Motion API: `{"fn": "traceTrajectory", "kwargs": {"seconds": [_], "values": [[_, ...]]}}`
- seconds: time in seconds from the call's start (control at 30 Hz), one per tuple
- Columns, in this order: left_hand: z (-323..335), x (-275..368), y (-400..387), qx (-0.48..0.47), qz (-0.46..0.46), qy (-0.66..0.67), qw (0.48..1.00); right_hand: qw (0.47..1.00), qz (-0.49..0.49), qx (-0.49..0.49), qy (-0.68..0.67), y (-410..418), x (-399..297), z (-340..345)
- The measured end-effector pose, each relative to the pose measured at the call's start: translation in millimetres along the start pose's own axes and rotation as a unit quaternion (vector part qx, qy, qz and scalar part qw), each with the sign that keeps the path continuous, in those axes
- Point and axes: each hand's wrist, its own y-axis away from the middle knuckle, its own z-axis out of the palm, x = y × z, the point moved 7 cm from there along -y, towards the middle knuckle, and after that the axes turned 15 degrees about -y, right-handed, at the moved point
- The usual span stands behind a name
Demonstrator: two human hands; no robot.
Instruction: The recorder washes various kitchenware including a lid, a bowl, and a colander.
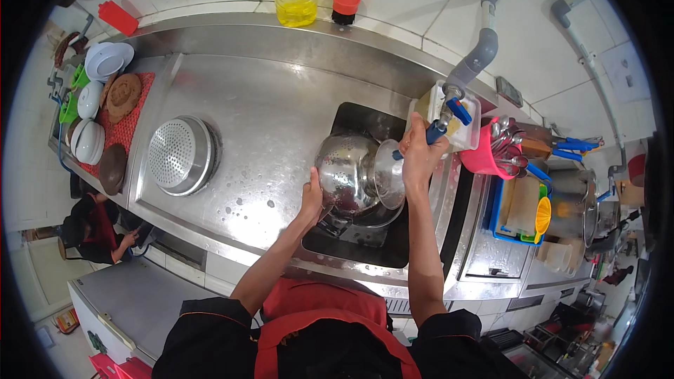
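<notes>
My left hand grips the left side of a shiny perforated metal colander, held tilted over the dark sink opening. Against the colander's right side is a clear, round bowl-like piece. My right hand is closed around the blue hose end at the tap, beside that clear piece. The blue tap lever sits just above the hand. Below the colander, more metal cookware with a dark handle shows in part; most of it is hidden.
A perforated steamer pot stands on the steel counter at left, near bowls on a red mat. At right are a pink basket of spoons, a white container and a blue tray. A person works at far left.
</notes>
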Motion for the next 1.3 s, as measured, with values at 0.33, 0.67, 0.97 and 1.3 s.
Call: {"fn": "traceTrajectory", "kwargs": {"seconds": [0.33, 0.67, 0.97, 1.3], "values": [[9.6, -1.5, 8.8, -0.060, -0.008, 0.113, 0.992, 0.996, 0.063, -0.054, 0.027, -1.2, -7.2, -1.2], [20.7, -18.1, -26.0, -0.060, -0.020, -0.022, 0.998, 0.924, 0.045, -0.275, 0.260, -12.0, 32.2, -30.4], [40.1, -13.8, -7.9, 0.075, -0.061, -0.050, 0.994, 0.894, 0.207, -0.237, 0.318, -14.9, 58.3, -55.2], [52.4, -18.9, -35.3, 0.142, -0.099, 0.075, 0.982, 0.908, 0.232, -0.241, 0.252, -7.2, 65.1, -60.0]]}}
